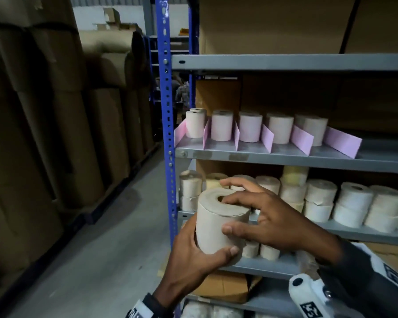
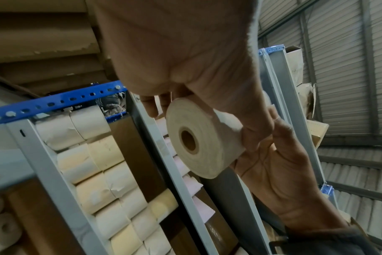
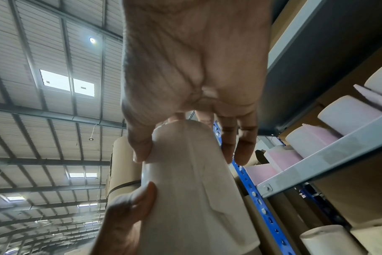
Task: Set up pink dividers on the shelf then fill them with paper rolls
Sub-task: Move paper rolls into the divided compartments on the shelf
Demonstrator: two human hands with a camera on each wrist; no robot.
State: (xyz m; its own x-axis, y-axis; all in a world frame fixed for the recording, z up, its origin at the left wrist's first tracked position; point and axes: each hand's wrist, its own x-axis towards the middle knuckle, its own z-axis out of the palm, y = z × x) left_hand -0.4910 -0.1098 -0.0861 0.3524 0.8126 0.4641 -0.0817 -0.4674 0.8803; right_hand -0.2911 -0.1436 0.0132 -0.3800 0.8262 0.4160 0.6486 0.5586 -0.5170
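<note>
Beige paper roll (image 1: 222,222) held upright in front of the rack, left hand (image 1: 194,260) wrapped around its lower side, right hand (image 1: 278,220) pinching it by thumb and fingertips, below the shelf (image 1: 285,154) where pink dividers (image 1: 302,140) separate standing rolls (image 1: 250,129).

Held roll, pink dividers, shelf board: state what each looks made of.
Held roll: wound paper, matte off-white; layered end face around a brownish core hole, probably cardboard, in the left wrist view.
Pink dividers: thin card or stiff paper, matte; they stand as flat folded sheets.
Shelf board: painted grey metal, probably steel; thin folded edge bolted to a blue perforated upright.
</note>
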